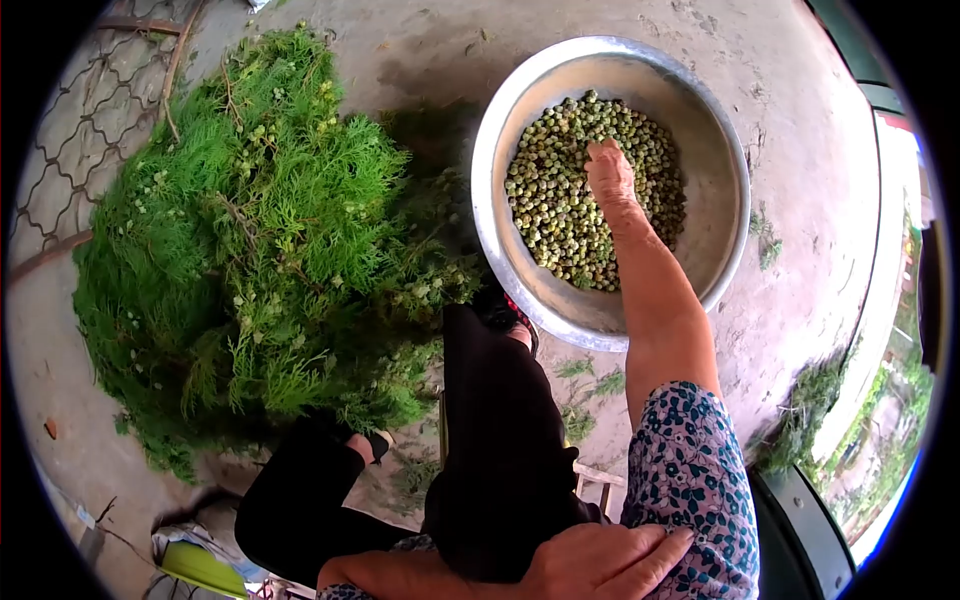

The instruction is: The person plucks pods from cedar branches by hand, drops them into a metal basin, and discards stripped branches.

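A large metal basin (612, 345) holds a layer of small round green cones (560, 200), some with a brownish tint. My right hand (612, 175) is over these cones inside the basin, its fingers curled closed; anything between the fingertips is hidden. Across my lap, my left hand (600, 562) lies with its fingers stretched out, touching the patterned right sleeve (690, 480). To the left of the basin is a big heap of cut evergreen branches (290, 230), with pale green cones among the feathery leaves.
Loose sprigs (765, 235) lie on the concrete floor (800, 140) around the basin. My black-trousered legs (500, 420) are below the heap and basin. A bright green object (200, 570) is at the lower left, and a wire mesh (80, 130) stands at the upper left.
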A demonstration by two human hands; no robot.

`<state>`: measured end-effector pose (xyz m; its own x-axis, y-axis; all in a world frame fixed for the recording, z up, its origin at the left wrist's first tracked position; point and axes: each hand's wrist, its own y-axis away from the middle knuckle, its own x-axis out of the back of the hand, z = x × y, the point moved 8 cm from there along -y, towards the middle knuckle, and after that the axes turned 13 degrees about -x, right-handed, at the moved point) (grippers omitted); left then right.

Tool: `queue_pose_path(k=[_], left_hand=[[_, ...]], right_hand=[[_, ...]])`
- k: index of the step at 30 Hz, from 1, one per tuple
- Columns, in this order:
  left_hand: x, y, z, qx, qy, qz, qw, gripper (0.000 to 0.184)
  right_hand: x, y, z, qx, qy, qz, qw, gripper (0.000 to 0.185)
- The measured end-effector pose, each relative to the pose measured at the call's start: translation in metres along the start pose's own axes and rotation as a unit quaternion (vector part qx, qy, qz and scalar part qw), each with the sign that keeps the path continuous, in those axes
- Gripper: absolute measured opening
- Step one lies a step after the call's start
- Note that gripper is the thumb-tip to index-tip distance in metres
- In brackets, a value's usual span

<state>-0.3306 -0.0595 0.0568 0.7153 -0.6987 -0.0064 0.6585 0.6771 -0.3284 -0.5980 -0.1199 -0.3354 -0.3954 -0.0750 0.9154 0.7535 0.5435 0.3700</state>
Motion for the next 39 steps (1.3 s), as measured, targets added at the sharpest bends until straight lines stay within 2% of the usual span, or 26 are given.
queue_pose_path(k=[1, 2, 3, 4, 5, 6, 8, 9, 12, 14, 15, 16, 18, 20, 23, 24, 26, 28, 30, 31, 33, 34, 36, 39], left_hand=[[0.001, -0.001, 0.001, 0.0, -0.001, 0.0, 1.0, 0.027], [-0.003, -0.002, 0.002, 0.004, -0.003, -0.045, 0.999, 0.028], [-0.008, -0.001, 0.002, 0.007, -0.003, -0.09, 0.996, 0.028], [-0.008, 0.0, 0.002, 0.007, 0.0, -0.09, 0.996, 0.028], [-0.01, 0.002, 0.003, 0.002, 0.003, -0.095, 0.995, 0.028], [-0.011, 0.003, 0.004, -0.004, 0.004, -0.1, 0.995, 0.028], [-0.012, 0.004, 0.005, -0.009, 0.003, -0.1, 0.995, 0.027], [-0.013, 0.004, 0.006, -0.012, 0.0, -0.102, 0.995, 0.027], [-0.013, 0.004, 0.006, -0.008, -0.001, -0.103, 0.995, 0.028], [-0.01, 0.004, 0.006, -0.006, -0.003, -0.101, 0.995, 0.028], [-0.009, 0.004, 0.006, -0.004, -0.002, -0.1, 0.995, 0.028], [-0.008, 0.005, 0.006, -0.003, -0.004, -0.099, 0.995, 0.028], [-0.004, 0.004, 0.005, 0.004, 0.0, -0.081, 0.997, 0.028], [-0.003, 0.003, 0.006, 0.004, 0.007, -0.077, 0.997, 0.028], [-0.004, 0.003, 0.007, 0.002, 0.014, -0.074, 0.997, 0.027], [-0.005, 0.004, 0.007, 0.005, 0.012, -0.072, 0.997, 0.026], [-0.005, 0.005, 0.006, 0.0, 0.017, -0.039, 0.999, 0.026], [-0.001, 0.004, 0.008, -0.007, 0.022, -0.006, 1.0, 0.027], [-0.01, 0.007, 0.008, 0.024, -0.005, -0.082, 0.996, 0.028], [-0.011, 0.01, 0.009, 0.028, 0.001, -0.069, 0.997, 0.029], [-0.01, 0.012, 0.01, -0.005, 0.012, -0.024, 1.0, 0.027], [-0.011, 0.016, 0.007, -0.001, 0.016, -0.031, 0.999, 0.029], [-0.013, 0.022, 0.003, 0.005, 0.024, -0.045, 0.999, 0.034], [-0.005, 0.02, 0.004, 0.048, -0.013, -0.026, 0.998, 0.03]], right_hand=[[0.007, 0.007, 0.001, 0.048, -0.016, 0.044, 0.998, 0.01], [0.016, 0.016, 0.004, 0.085, -0.094, 0.087, 0.988, 0.012], [0.02, 0.019, 0.017, 0.054, -0.156, 0.093, 0.982, 0.012], [0.027, 0.024, 0.027, 0.023, -0.216, 0.098, 0.971, 0.012], [0.035, 0.029, 0.037, -0.027, -0.176, 0.13, 0.975, 0.01], [0.047, 0.039, 0.045, -0.037, -0.212, 0.19, 0.958, 0.011], [0.039, 0.04, 0.061, -0.121, -0.313, 0.133, 0.933, 0.012], [0.037, 0.042, 0.059, -0.123, -0.312, 0.133, 0.933, 0.012], [0.027, 0.037, 0.016, -0.015, -0.353, 0.088, 0.931, 0.009], [0.017, 0.031, -0.009, 0.008, -0.26, 0.05, 0.964, 0.011], [0.005, 0.029, -0.012, 0.074, -0.193, 0.12, 0.971, 0.015], [0.007, 0.037, -0.02, 0.019, -0.103, 0.101, 0.989, 0.015], [-0.005, 0.032, -0.021, 0.013, -0.061, 0.1, 0.993, 0.013], [-0.005, 0.032, -0.019, 0.006, -0.06, 0.109, 0.992, 0.008], [-0.001, 0.036, -0.002, -0.061, -0.094, 0.085, 0.99, 0.018], [-0.005, 0.037, 0.004, -0.07, -0.099, 0.011, 0.993, 0.016], [-0.004, 0.044, 0.014, -0.03, -0.153, 0.068, 0.985, 0.02], [0.005, 0.059, 0.02, -0.012, -0.209, 0.06, 0.976, 0.023], [-0.014, 0.065, 0.048, -0.079, -0.306, 0.027, 0.948, 0.023], [-0.013, 0.082, 0.052, -0.178, -0.406, -0.065, 0.894, 0.022], [0.003, 0.108, 0.045, -0.172, -0.567, -0.106, 0.798, 0.013], [0.011, 0.119, 0.043, -0.162, -0.636, -0.116, 0.745, 0.011], [0.033, 0.141, 0.037, -0.146, -0.691, -0.143, 0.694, 0.009], [0.079, 0.181, 0.022, -0.079, -0.736, -0.173, 0.65, 0.008]])
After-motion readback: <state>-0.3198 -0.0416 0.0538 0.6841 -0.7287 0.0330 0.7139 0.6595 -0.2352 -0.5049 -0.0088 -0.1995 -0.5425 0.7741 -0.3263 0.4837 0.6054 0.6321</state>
